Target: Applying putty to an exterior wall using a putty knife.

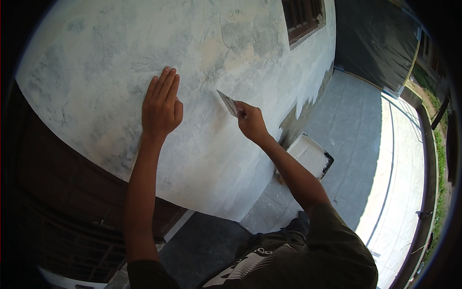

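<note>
Within the edges of the wall (207, 166), your left hand (162, 105) is flat, grip uncurled. Your right hand (252, 123): grip clamped on scraper (228, 103).

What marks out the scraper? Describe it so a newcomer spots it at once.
Find the large wall, patchy white and grey. Before it, to the right of the outstretched left hand, the right hand grips the scraper. Unlike either of the hands, it is a thin, flat, greyish blade with a corner pointing up-left.
</note>
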Available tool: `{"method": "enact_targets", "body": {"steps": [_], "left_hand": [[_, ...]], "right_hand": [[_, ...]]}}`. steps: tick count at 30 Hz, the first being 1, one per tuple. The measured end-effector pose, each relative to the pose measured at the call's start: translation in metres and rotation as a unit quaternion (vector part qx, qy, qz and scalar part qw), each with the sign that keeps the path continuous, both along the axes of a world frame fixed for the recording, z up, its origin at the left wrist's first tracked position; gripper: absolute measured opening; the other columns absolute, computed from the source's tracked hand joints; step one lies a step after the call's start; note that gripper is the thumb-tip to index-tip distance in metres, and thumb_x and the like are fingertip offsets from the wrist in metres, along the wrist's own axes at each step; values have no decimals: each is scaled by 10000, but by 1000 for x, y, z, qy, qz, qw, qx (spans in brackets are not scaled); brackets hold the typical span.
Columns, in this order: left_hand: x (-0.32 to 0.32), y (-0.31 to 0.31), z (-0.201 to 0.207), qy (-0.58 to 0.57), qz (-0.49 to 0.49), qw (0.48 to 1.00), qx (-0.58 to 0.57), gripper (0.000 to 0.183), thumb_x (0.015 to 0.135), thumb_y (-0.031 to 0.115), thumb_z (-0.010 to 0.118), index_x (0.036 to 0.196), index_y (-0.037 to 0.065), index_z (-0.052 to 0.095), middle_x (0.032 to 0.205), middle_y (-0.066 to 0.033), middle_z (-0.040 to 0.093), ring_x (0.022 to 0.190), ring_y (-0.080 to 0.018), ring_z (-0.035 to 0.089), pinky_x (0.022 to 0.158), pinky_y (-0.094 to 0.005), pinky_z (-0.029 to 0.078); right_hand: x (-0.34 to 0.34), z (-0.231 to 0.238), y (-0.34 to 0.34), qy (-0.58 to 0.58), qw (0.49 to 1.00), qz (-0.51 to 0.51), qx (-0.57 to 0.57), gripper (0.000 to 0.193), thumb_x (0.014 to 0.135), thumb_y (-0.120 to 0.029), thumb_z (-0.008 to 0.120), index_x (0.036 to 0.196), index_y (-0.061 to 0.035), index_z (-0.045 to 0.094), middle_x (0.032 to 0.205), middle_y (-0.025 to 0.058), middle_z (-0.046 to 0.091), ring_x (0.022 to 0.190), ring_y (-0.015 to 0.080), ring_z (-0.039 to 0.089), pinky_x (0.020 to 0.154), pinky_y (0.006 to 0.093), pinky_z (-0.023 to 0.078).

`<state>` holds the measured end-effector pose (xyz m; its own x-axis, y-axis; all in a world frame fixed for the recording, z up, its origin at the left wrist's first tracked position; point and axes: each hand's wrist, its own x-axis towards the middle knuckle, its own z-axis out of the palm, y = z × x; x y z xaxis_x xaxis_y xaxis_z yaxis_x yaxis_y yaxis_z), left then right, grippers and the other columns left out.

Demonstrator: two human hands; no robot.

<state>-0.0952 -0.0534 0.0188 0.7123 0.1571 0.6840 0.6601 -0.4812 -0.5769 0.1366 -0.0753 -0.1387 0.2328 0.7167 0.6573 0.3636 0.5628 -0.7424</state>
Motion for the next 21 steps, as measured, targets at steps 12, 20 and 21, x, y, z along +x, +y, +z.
{"method": "enact_targets", "body": {"steps": [12,20,21], "left_hand": [[3,-3,-3,-4,4,1000,-8,501,826,71,476,1292,-64,601,1429,-170,564,1407,-276,464,1194,-451,310],[1,1,1,-6,-15,1000,-7,497,828,65,490,1294,-66,600,1424,-178,568,1414,-276,456,1196,-448,310],[-1,2,0,-7,-14,1000,-6,497,828,65,490,1294,-66,600,1424,-178,568,1414,-276,456,1196,-448,310]], "right_hand": [[-62,44,48,-173,939,-198,221,418,896,51,587,1302,107,502,1330,330,543,1231,463,557,985,451,528],[-32,-75,-31,-5,964,223,-148,359,872,80,588,1229,83,631,1079,177,726,961,198,693,864,320,544],[-24,-80,-28,39,959,224,-166,357,881,69,603,1236,88,621,1086,147,724,970,176,682,868,314,542]]}}
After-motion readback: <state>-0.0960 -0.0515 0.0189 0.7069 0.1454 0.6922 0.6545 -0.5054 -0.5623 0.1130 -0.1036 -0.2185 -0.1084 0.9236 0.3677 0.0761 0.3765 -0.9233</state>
